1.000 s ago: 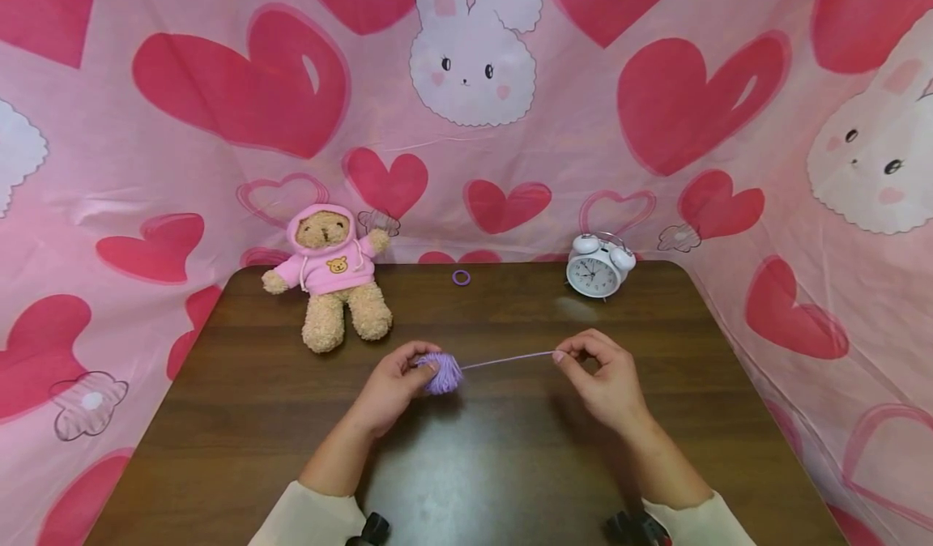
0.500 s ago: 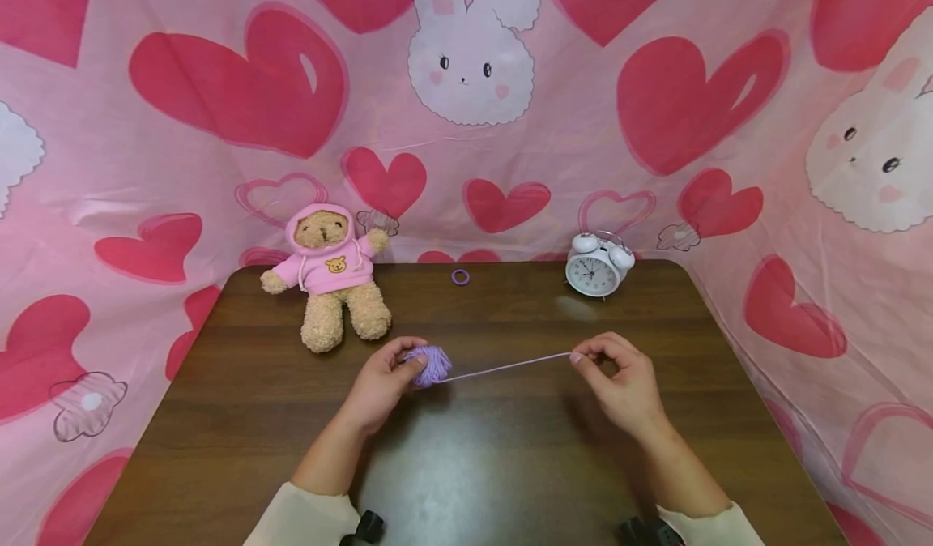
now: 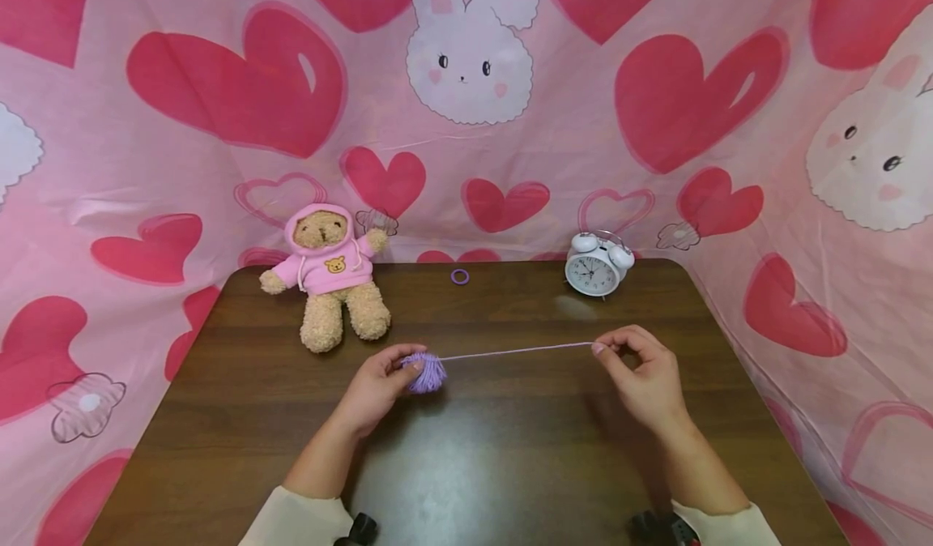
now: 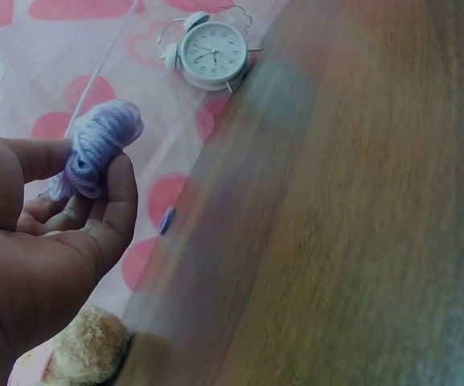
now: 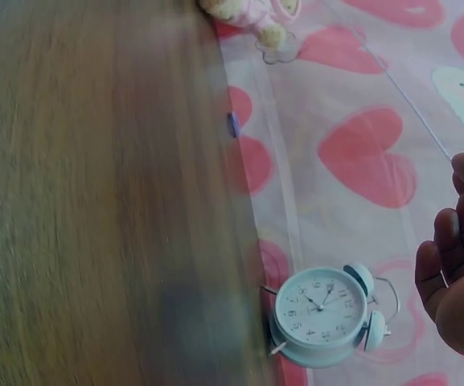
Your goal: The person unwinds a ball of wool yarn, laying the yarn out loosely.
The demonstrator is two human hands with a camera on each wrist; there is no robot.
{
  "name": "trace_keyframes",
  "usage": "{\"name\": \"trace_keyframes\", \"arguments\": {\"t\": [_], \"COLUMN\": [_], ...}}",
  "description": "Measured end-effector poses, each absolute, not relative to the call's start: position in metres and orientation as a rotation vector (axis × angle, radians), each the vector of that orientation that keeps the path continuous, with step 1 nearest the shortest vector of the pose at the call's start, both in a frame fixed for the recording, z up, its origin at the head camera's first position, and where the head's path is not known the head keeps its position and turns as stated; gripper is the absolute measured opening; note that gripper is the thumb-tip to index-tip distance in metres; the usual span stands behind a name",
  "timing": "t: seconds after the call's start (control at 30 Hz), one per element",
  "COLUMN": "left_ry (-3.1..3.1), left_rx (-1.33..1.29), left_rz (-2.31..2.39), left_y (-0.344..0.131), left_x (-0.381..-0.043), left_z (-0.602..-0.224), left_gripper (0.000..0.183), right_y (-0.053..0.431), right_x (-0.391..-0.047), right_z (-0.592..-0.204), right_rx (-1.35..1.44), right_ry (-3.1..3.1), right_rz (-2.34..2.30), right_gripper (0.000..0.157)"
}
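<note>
A small bundle of purple yarn [image 3: 428,374] is held in my left hand [image 3: 375,388], between thumb and fingers, over the middle of the table. From the bundle a single strand [image 3: 517,351] runs taut to the right, rising slightly. Thumb and forefinger of my right hand [image 3: 649,376] pinch the strand's far part. In the left wrist view the wound yarn [image 4: 103,141] shows its coils, with the strand leading up and away. The right wrist view has the right hand [image 5: 461,257] at the edge, the strand [image 5: 408,100] stretching from its fingertips.
A teddy bear [image 3: 331,275] in a pink hoodie sits at the table's back left. A purple ring [image 3: 459,276] lies near the back edge, and a white alarm clock [image 3: 598,264] stands at the back right. A pink cloth [image 3: 291,181] with hearts and rabbits hangs behind.
My right hand has moved to the right, and the strand between the hands has grown longer. My left hand has shifted a little to the left with the yarn bundle, which has turned.
</note>
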State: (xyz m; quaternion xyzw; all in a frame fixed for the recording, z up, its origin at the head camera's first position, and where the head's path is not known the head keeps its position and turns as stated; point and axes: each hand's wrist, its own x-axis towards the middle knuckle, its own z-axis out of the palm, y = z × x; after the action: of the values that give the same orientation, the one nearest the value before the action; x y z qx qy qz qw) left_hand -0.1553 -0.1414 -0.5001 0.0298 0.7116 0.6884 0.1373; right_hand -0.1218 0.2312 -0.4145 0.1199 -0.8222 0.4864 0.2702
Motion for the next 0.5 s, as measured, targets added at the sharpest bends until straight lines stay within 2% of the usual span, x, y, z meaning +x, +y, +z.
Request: {"name": "trace_keyframes", "arguments": {"t": [0.5], "left_ry": [2.063], "left_rx": [0.076], "left_rz": [1.994], "left_y": [-0.152], "left_x": [-0.155], "left_z": [-0.502], "left_gripper": [0.033], "right_y": [0.248], "right_x": [-0.127], "right_z": [-0.419], "right_rx": [0.141], "right_ry": [-2.231], "right_rz": [1.339], "right_gripper": [0.008]}}
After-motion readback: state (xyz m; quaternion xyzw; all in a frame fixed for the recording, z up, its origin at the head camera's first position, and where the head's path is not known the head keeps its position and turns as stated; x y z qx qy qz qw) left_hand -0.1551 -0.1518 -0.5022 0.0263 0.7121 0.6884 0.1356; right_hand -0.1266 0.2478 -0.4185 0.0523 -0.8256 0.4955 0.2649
